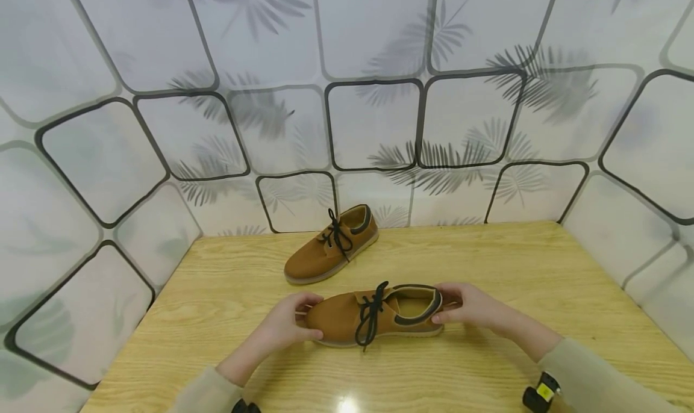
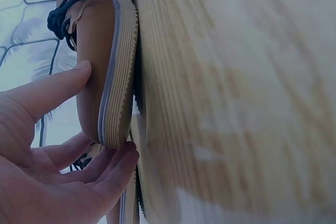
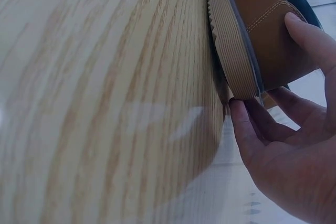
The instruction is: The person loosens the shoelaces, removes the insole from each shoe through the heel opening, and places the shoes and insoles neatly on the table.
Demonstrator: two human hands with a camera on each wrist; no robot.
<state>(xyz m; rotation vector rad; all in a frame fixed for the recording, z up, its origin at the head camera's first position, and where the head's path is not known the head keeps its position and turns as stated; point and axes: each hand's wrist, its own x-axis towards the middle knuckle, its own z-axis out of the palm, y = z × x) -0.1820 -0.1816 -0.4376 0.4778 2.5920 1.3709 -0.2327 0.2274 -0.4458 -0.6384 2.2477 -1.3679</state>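
Note:
A brown lace-up shoe (image 1: 341, 316) with black laces lies lengthwise between both hands, toe to the left. At the toe, my left hand (image 1: 287, 321) grips it, thumb on the near side and fingers round the tip. My right hand (image 1: 466, 307) holds the heel, with its thumb on the near side of the leather. In the left wrist view, the fingertips (image 2: 128, 156) reach the front edge of the ribbed sole. The right wrist view shows fingers under the heel's sole edge (image 3: 239, 72), close over the table.
A matching brown shoe (image 1: 314, 256) stands behind on the wooden table (image 1: 488, 262), its toe angled to the front left. Patterned wall covering (image 1: 374, 124) with dark outlines and leaf prints encloses the table at the back and sides.

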